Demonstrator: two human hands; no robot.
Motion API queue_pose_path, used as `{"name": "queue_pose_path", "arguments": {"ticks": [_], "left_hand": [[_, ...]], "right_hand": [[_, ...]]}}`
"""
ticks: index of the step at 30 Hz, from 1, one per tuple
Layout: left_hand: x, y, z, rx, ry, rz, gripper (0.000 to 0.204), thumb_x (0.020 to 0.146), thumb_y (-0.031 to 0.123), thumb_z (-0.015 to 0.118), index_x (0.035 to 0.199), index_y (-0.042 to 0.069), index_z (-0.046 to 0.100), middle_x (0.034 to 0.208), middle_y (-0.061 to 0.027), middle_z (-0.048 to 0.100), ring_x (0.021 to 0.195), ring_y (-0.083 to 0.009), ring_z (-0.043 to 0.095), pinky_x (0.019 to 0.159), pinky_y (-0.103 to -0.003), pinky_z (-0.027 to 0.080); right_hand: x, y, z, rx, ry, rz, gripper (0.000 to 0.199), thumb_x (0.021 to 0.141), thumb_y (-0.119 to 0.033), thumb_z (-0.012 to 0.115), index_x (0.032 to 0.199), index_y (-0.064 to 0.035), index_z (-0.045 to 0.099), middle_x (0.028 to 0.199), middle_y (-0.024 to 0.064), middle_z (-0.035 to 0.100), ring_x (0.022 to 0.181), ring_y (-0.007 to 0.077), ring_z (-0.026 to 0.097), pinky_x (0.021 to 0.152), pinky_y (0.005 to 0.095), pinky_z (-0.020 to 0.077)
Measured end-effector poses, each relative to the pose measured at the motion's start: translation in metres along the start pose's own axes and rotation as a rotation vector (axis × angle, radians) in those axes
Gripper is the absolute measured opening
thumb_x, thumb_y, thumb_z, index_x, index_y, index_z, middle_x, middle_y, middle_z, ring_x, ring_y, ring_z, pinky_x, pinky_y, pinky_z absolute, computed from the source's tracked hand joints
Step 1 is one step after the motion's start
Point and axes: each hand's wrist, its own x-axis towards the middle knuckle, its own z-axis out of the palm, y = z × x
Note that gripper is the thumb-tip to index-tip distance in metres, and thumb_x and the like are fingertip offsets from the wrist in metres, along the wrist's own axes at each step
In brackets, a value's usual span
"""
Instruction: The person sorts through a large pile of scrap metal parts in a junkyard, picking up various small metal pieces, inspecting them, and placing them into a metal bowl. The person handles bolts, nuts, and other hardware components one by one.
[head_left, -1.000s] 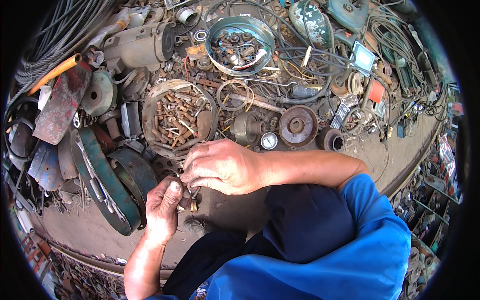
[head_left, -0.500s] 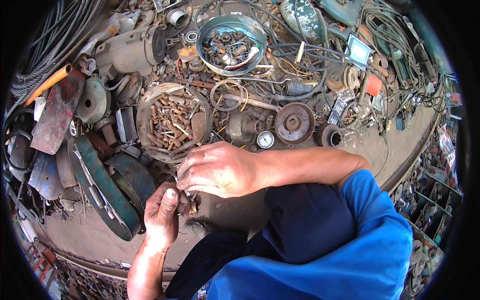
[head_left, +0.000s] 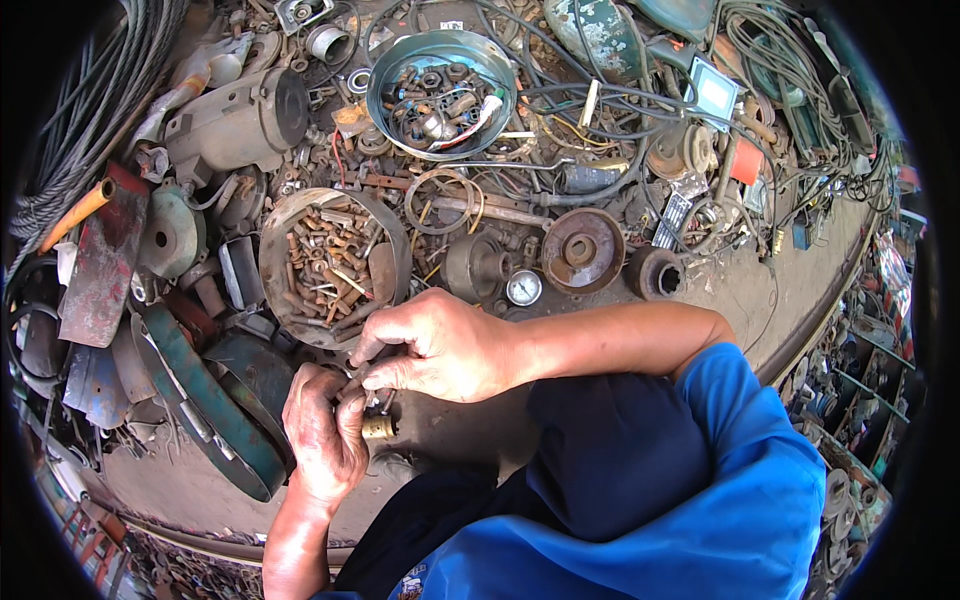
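Observation:
My left hand (head_left: 325, 435) is closed, its fingers curled and its thumb raised against the right fingertips. Just beside it a brass-coloured metal part (head_left: 379, 427) sticks out with a thin silvery piece above it; its exact kind is not clear, and the left hand seems to hold it. My right hand (head_left: 440, 345) reaches across from the right, thumb and forefinger pinched at the top of the left hand. Whatever lies in that pinch is hidden. Right beyond the hands stands a round metal pan (head_left: 400, 245) full of rusty bolts (head_left: 335, 250).
Farther off is a blue-green basin (head_left: 380, 85) of nuts and small parts. A pressure gauge (head_left: 523, 288), a rusty pulley (head_left: 583, 250) and a motor housing (head_left: 235, 115) lie around. Curved green metal guards (head_left: 205, 400) crowd the left. Cables (head_left: 640, 105) tangle at the back right.
Both hands have turned slightly, and the left thumb has moved up to the right fingertips. More of the brass-coloured part shows below them. The view has shifted a little.

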Motion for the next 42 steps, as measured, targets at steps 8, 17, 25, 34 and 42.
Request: {"name": "queue_pose_path", "arguments": {"ticks": [8, 17, 25, 34, 42], "left_hand": [[0.006, 0.006, 0.009, -0.762, -0.026, -0.588, 0.037, 0.105, 0.031, 0.051, 0.091, -0.002, 0.056, 0.075, -0.0062, 0.054, 0.065, -0.0156, 0.051, 0.061, -0.028, 0.043], [0.019, 0.004, 0.006, -0.411, -0.103, -0.394, 0.022, 0.103, 0.017, 0.056, 0.095, -0.003, 0.055, 0.082, -0.0088, 0.055, 0.066, -0.0191, 0.053, 0.062, -0.033, 0.046], [0.019, -0.014, 0.008, 0.144, 0.036, 0.140, 0.036, 0.076, 0.009, 0.080, 0.102, 0.001, 0.057, 0.085, -0.0123, 0.056, 0.072, -0.0307, 0.054, 0.063, -0.041, 0.044], [0.011, -0.009, 0.001, 0.019, 0.016, 0.022, 0.033, 0.076, 0.010, 0.080, 0.099, 0.000, 0.058, 0.086, -0.0130, 0.058, 0.071, -0.0312, 0.055, 0.065, -0.041, 0.044], [0.001, -0.006, 0.004, -0.054, -0.054, 0.022, 0.029, 0.079, 0.012, 0.078, 0.098, 0.001, 0.059, 0.087, -0.0131, 0.057, 0.075, -0.0312, 0.057, 0.066, -0.039, 0.044]], "right_hand": [[0.006, 0.016, -0.011, -0.082, 0.067, -0.349, 0.014, 0.084, -0.007, 0.072, 0.095, -0.0011, 0.067, 0.088, 0.0141, 0.067, 0.082, 0.0342, 0.066, 0.070, 0.0421, 0.0537], [0.006, 0.022, -0.024, -0.167, -0.010, -0.247, 0.022, 0.080, -0.007, 0.078, 0.100, -0.0020, 0.069, 0.095, 0.0125, 0.070, 0.082, 0.0306, 0.070, 0.070, 0.0375, 0.0565], [0.005, 0.012, -0.020, -0.167, -0.002, -0.058, 0.020, 0.087, -0.022, 0.076, 0.094, -0.0037, 0.071, 0.075, 0.0080, 0.068, 0.061, 0.0237, 0.064, 0.056, 0.0330, 0.0491], [0.006, 0.011, -0.014, -0.150, -0.026, -0.138, 0.027, 0.092, -0.023, 0.070, 0.102, 0.0007, 0.063, 0.092, 0.0162, 0.065, 0.079, 0.0315, 0.065, 0.068, 0.0366, 0.0524], [0.003, 0.009, -0.009, -0.115, -0.208, -0.005, 0.026, 0.097, -0.025, 0.061, 0.084, -0.0028, 0.056, 0.074, 0.0117, 0.056, 0.066, 0.0319, 0.055, 0.061, 0.0395, 0.0456]]}}
